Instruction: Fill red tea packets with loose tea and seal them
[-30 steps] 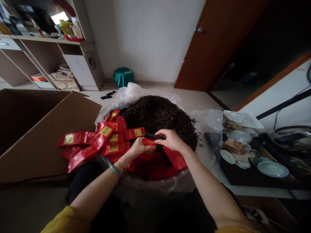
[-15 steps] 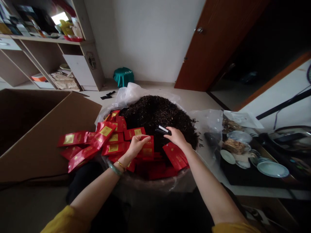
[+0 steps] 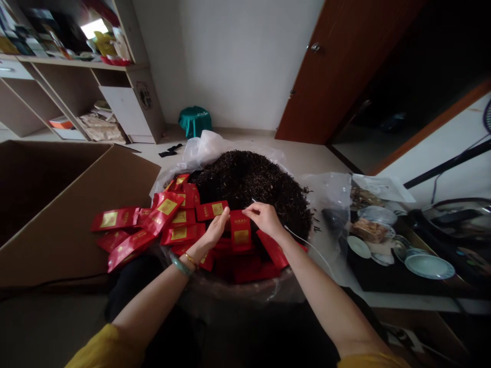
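A red packet (image 3: 241, 232) with a gold label stands upright between my hands, over the front of a plastic-lined container. My right hand (image 3: 264, 219) pinches it at the upper right corner. A small white tip shows above those fingers, and a white cable (image 3: 312, 248) trails behind the hand. The black-and-white handheld device seen earlier is mostly hidden. My left hand (image 3: 217, 230) is beside the packet's left edge, fingers stretched out; whether it touches the packet I cannot tell. More red packets (image 3: 178, 217) are heaped at the left, beside a mound of dark dried leaves (image 3: 253, 176).
A large cardboard box (image 3: 88, 204) stands open at the left. Clear plastic lining (image 3: 330, 199) spreads over the container's rim. On the right, a low table holds dishes (image 3: 429, 267) and a tray. Behind are a shelf unit (image 3: 141, 107), a teal-covered bin (image 3: 195, 121) and a door (image 3: 330, 66).
My right hand has moved slightly left and turned over to the packet's top, mostly hiding the device. My left fingers have straightened from their pinch. The packet has shifted a little right.
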Action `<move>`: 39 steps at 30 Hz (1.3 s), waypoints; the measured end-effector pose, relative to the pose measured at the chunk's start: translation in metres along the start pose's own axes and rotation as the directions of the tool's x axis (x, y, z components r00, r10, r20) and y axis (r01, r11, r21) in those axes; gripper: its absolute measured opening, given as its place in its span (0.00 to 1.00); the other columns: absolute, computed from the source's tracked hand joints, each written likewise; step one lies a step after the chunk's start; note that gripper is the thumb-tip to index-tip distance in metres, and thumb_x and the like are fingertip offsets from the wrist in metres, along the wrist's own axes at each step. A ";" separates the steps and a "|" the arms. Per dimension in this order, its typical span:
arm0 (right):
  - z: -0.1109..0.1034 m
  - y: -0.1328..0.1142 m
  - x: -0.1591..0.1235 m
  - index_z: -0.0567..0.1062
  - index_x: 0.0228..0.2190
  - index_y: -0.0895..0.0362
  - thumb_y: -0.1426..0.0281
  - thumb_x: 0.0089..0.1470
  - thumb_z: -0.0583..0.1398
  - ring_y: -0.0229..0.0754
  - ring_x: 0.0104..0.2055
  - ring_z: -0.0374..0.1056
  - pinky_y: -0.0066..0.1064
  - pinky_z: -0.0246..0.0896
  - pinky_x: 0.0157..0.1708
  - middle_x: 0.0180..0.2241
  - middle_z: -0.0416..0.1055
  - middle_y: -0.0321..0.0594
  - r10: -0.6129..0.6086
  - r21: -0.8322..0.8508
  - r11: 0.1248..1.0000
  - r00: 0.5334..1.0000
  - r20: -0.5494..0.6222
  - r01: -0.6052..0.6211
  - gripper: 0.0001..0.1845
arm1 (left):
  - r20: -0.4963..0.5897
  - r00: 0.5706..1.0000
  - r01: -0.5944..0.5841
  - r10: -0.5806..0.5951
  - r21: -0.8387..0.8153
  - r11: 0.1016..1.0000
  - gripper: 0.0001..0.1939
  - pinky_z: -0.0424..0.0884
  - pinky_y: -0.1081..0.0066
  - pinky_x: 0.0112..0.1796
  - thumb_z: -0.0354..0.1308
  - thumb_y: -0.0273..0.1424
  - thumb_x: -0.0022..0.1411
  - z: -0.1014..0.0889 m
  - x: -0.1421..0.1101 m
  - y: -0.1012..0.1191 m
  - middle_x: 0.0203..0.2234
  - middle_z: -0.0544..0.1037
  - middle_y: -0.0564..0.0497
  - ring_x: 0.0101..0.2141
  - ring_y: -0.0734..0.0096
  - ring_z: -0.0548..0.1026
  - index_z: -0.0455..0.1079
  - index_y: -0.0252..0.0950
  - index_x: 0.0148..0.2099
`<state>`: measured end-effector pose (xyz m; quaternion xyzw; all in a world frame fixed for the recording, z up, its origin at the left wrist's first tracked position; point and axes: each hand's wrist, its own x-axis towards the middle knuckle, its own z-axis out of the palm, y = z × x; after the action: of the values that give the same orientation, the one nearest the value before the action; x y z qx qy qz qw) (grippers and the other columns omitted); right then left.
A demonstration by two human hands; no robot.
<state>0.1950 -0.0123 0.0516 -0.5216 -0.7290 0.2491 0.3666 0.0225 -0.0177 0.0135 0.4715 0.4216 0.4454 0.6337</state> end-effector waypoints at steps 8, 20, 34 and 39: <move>-0.016 0.008 0.009 0.75 0.34 0.59 0.49 0.57 0.47 0.38 0.22 0.70 0.26 0.66 0.21 0.24 0.73 0.40 0.345 0.348 0.863 0.930 0.123 -0.366 0.29 | 0.101 0.995 -0.006 0.010 -0.035 0.999 0.27 0.72 0.71 0.29 0.68 0.44 0.42 0.006 -0.005 0.006 0.31 0.80 0.45 0.28 0.66 0.77 0.73 0.29 0.40; -0.015 0.024 -0.010 0.75 0.37 0.61 0.70 0.29 0.71 0.57 0.42 0.73 0.38 0.66 0.38 0.39 0.75 0.58 0.551 -0.753 0.640 0.775 0.310 -0.154 0.27 | -0.199 0.952 -0.282 0.234 -0.265 0.922 0.50 0.75 0.72 0.33 0.69 0.38 0.45 -0.003 -0.001 0.022 0.58 0.64 0.37 0.35 0.68 0.79 0.45 0.48 0.65; -0.034 0.002 -0.001 0.79 0.27 0.55 0.75 0.47 0.61 0.38 0.29 0.70 0.27 0.61 0.31 0.25 0.75 0.35 0.139 -0.287 0.958 0.901 0.410 -0.017 0.06 | 0.102 0.977 -0.211 0.185 0.384 0.899 0.21 0.70 0.76 0.26 0.66 0.33 0.45 0.008 -0.005 -0.008 0.34 0.80 0.47 0.28 0.70 0.75 0.73 0.35 0.44; -0.021 -0.008 -0.001 0.77 0.38 0.54 0.72 0.50 0.61 0.45 0.43 0.67 0.37 0.62 0.47 0.38 0.72 0.42 -0.118 -0.273 0.951 0.987 0.113 0.145 0.11 | -0.001 0.996 -0.081 0.087 0.366 0.927 0.13 0.67 0.75 0.21 0.63 0.40 0.49 0.006 -0.002 -0.013 0.15 0.75 0.52 0.17 0.72 0.71 0.70 0.34 0.25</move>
<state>0.2072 -0.0159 0.0697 -0.5060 -0.8068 0.1431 0.2695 0.0298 -0.0233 0.0027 0.5949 0.4818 0.3899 0.5118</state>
